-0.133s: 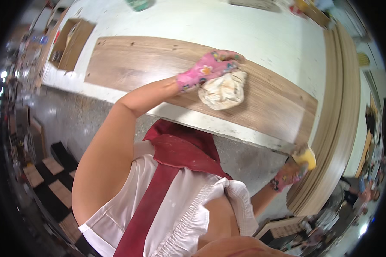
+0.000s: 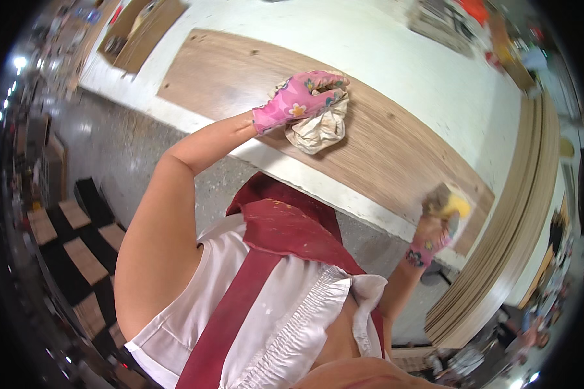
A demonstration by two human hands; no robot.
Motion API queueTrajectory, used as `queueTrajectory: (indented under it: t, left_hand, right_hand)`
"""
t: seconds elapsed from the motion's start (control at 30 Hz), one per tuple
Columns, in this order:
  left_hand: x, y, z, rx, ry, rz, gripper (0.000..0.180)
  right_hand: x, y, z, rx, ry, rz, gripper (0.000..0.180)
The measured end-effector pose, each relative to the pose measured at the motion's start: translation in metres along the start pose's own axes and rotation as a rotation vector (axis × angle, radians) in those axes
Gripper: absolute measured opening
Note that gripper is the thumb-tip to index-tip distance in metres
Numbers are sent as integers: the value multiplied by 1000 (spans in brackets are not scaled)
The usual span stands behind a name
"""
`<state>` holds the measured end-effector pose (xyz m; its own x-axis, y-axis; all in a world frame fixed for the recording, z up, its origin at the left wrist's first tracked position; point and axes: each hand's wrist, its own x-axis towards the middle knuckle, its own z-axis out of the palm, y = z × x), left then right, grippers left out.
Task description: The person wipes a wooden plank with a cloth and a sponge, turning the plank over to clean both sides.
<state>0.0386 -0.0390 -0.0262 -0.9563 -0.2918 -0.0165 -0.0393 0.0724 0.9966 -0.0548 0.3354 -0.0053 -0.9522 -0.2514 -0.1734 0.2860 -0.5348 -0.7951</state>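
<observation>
A long wood-grain board (image 2: 383,146) with small holes lies across the white tabletop. My left hand (image 2: 298,104), in a pink flowered glove, is closed around a crumpled off-white cloth (image 2: 319,133) and presses it against the board left of its middle. Over the board's right end, my right hand (image 2: 429,237) grips a yellow sponge (image 2: 459,206) with a greyish-brown part beside it. Motion blurs the sponge, so I cannot tell whether it touches the board. A similar flowered glove covers my right hand.
Long wood-grain boards (image 2: 519,194) are stacked at the table's right side. An open cardboard box (image 2: 143,39) stands at the far left of the white table (image 2: 363,35). Grey bundled items (image 2: 441,29) lie at the back right. Black-and-tan panels (image 2: 78,249) are on the floor at left.
My right hand has brought the sponge from beyond the board's near right corner to over its right end. My left hand and the cloth have shifted left along the board. The whole view has turned slightly.
</observation>
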Motion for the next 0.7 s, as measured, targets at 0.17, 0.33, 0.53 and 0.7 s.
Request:
queueTrajectory:
  t: [0.17, 0.33, 0.53, 0.7]
  left_hand:
    - [-58, -11, -108, 1080, -23, 370, 62]
    - [-44, -65, -92, 391, -86, 282, 62]
    - [-49, -122, -70, -70, -44, 387, 54]
    - [-62, -82, -104, 397, -38, 468, 53]
  right_hand:
    - [36, 101, 184, -201, -380, 130, 54]
    - [51, 208, 345, -938, -894, -149, 59]
    - [-28, 351, 483, -1287, -1428, -365, 45]
    - [-64, 403, 506, -1436, -1724, -434, 30]
